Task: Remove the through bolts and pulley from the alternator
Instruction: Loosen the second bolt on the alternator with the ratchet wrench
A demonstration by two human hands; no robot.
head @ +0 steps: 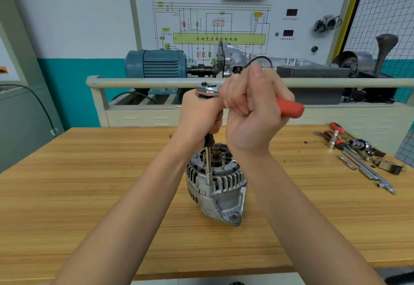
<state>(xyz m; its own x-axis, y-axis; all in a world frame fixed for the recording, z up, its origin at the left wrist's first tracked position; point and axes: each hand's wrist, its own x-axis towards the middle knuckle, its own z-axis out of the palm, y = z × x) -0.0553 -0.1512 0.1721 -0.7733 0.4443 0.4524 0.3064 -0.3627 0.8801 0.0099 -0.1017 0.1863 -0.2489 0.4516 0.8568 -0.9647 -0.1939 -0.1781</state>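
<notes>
- Upright on the wooden desk (89,195) stands one alternator (216,186), roughly in the middle, its finned housing facing up and its mounting ear toward the camera.
- One ratchet (246,99) is in use: its chrome head (207,88) sits above the alternator and its red handle (290,108) points to the right.
- One long extension bar (208,161) drops straight down from the ratchet head to the alternator's rim, where it appears to meet a bolt; the bolt itself is hidden by the socket.
- Two bare hands are at work. The left hand (199,114) has its fingers wrapped round the black upper part of the bar, just under the ratchet head.
- The right hand (253,114) has its fingers curled tight round the ratchet handle, with the red end sticking out past the palm.
- At the desk's right edge lies a loose pile of tools (358,152): at least two with red-and-black handles, several chrome bars and sockets; an exact count is not readable.
- Behind the desk sits one blue motor (156,64) under one wiring board (219,27).
</notes>
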